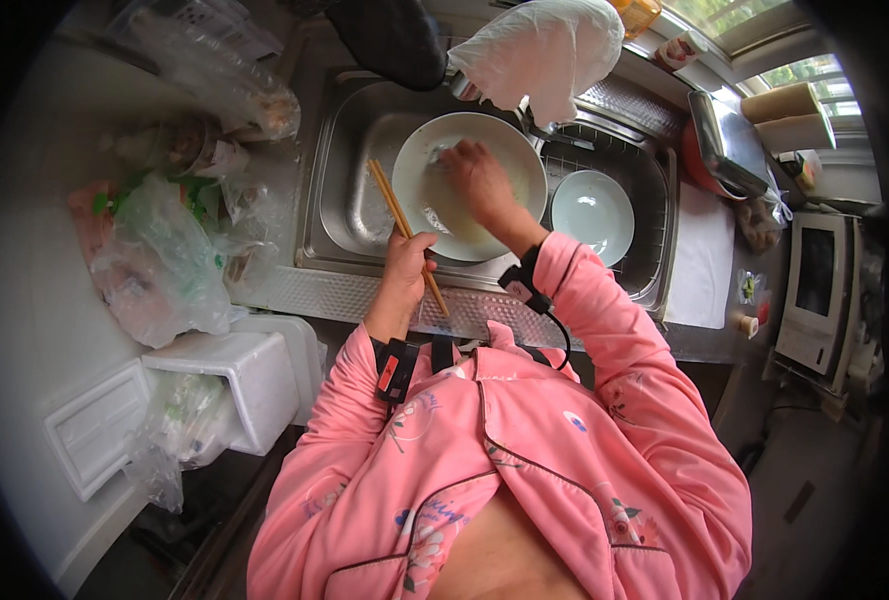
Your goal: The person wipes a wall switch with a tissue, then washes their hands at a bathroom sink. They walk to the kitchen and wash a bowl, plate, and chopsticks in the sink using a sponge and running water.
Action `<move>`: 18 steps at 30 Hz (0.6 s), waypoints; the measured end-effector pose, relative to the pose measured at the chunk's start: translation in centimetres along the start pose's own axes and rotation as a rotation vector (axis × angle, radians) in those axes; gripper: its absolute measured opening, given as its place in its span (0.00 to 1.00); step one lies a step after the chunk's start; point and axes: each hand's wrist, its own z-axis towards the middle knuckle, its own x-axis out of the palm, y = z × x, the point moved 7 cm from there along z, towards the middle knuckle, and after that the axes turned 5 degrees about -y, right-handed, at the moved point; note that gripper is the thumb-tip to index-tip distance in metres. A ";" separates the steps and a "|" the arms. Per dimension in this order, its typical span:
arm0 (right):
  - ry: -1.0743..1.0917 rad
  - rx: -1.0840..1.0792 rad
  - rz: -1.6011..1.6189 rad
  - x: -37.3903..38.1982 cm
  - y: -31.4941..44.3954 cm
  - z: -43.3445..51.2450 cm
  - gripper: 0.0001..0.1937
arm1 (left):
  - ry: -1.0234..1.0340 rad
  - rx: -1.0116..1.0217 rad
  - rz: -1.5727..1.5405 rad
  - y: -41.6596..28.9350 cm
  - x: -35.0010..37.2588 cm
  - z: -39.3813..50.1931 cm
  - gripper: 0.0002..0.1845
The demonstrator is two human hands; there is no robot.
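A large white bowl sits over the right part of a stainless steel sink basin, with some wet, shiny residue inside. Wooden chopsticks are gripped in my left hand, slanting up past the bowl's left side. My left fingers are close to the bowl's near rim; whether they touch it is hidden. Inside the bowl my right hand reaches down with its fingers bent. Something pale and shiny shows by those fingertips, but I cannot tell whether it is held. A smaller pale bowl rests on a wire rack in the right basin.
A white plastic bag hangs over the faucet area. Plastic bags of food crowd the left counter, above a white foam box. Rightward lie a white sheet, a metal pan and a microwave.
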 end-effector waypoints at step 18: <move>0.476 -0.389 0.258 1.6 3.5 -5.0 0.27 | -0.057 0.014 -0.029 -0.5 -1.7 1.6 0.18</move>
